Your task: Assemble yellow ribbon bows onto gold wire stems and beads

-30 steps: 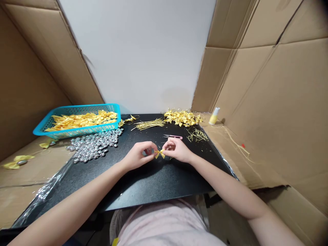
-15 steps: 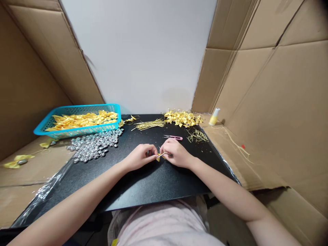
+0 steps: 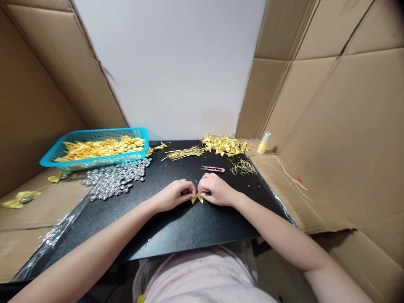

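Between my two hands, low over the black table point(image 3: 176, 235), is a small yellow ribbon bow point(image 3: 197, 198) with its two tails pointing toward me. The fingertips of my left hand point(image 3: 179, 194) pinch its left side. On the other side, my right hand point(image 3: 215, 190) has its fingers curled and pinches the bow's right side. My fingers hide the middle of the bow, so any tie or bead there cannot be made out. Just beyond my right hand lies a pair of pink-handled thread snips point(image 3: 216, 169).
A blue basket point(image 3: 44, 162) of yellow bows stands at the back left, silver beads point(image 3: 110, 181) heaped before it. Gold twist ties point(image 3: 184, 153), finished bows point(image 3: 224, 145) and wire clippings point(image 3: 243, 166) lie farther back. A thread spool point(image 3: 264, 143) stands right, by cardboard walls.
The pale tie stretched between my fingers is out of sight now. The bow has turned so both tails show, and my right hand has shifted slightly, uncovering more of the snips.
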`<state>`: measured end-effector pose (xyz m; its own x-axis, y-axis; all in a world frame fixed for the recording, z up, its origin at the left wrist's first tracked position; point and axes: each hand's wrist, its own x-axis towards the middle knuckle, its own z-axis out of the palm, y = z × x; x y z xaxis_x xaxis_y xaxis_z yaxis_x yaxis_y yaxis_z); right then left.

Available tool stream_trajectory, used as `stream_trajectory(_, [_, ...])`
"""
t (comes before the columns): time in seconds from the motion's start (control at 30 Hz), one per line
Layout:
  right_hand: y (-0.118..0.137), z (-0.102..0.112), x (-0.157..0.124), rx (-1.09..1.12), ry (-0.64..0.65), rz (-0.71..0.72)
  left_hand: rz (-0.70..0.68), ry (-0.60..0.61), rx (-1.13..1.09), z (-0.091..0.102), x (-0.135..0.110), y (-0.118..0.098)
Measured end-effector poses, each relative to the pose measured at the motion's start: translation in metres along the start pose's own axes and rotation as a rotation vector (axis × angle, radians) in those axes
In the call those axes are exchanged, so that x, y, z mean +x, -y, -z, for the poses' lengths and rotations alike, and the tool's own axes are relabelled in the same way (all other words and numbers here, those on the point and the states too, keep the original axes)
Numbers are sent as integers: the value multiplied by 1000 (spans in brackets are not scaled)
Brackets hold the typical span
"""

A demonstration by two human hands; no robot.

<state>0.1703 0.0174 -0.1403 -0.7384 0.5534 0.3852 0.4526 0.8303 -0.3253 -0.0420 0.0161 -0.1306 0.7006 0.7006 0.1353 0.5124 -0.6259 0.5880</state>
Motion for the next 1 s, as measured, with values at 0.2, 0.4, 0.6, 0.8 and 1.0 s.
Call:
stream_trajectory(0.2, [-1, -4, 0, 60, 49, -27, 7, 32, 28, -2, 0, 1])
stream_trajectory(0.4, [0, -2, 0, 82, 81, -58, 16, 29, 39, -3, 0, 2])
stream_trajectory(0.6, [0, -1, -1, 98, 130, -70, 10, 64, 67, -3, -1, 3])
stream_trajectory(0.8, [1, 1, -1, 210, 159, -101, -35, 110, 93, -2, -1, 4])
stream_trajectory(1.0, [2, 6, -1, 324, 146, -151, -48, 133, 111, -3, 0, 6])
